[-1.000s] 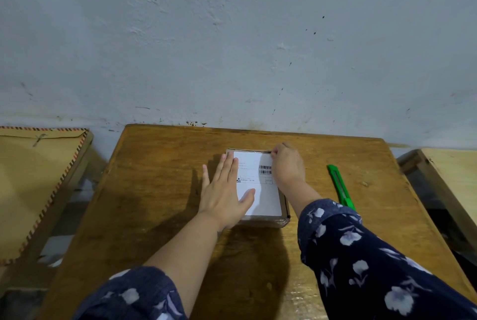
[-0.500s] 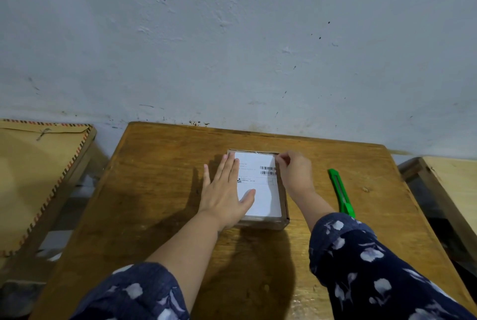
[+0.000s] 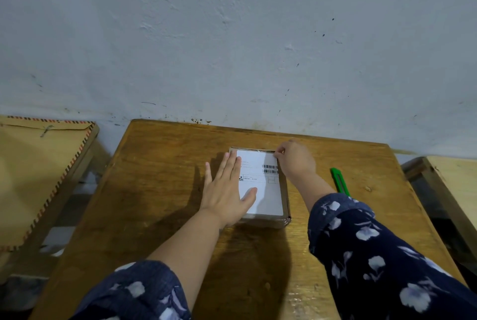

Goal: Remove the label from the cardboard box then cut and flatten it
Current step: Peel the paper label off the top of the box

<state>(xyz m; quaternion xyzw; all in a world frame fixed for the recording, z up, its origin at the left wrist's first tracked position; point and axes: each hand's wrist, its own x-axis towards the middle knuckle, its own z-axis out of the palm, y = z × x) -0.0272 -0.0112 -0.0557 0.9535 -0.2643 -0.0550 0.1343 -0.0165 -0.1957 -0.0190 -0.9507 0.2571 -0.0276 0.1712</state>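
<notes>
1. Cardboard box (image 3: 284, 190) lies flat near the middle of the wooden table (image 3: 160, 180), a little toward the wall, with a white shipping label (image 3: 260, 190) covering nearly all of its top face.
2. It looks small and light, so I'd guess it would slide about if nobody held it; the board seems stiff enough to take a flat push from above.
3. Left hand (image 3: 227, 190) lies spread, fingers straight, pressing down on the box's left edge and the label's left side, thumb resting on the paper.
4. Right hand (image 3: 294, 162) is curled at the label's far right corner, fingertips pinched together there. Whether the paper has actually lifted I cannot tell.
5. The label is thin paper and likely to tear; that corner seems the sensible place to take hold, peeling low and slowly toward the near edge.
6. The pressing left palm covers part of the label and would probably have to shift as the peel reaches it.
7. A green utility knife (image 3: 339, 181) lies on the table just right of the right forearm, apart from the box and handy for cutting.
8. A large brown envelope (image 3: 33, 177) rests on a stand to the left, well clear.
</notes>
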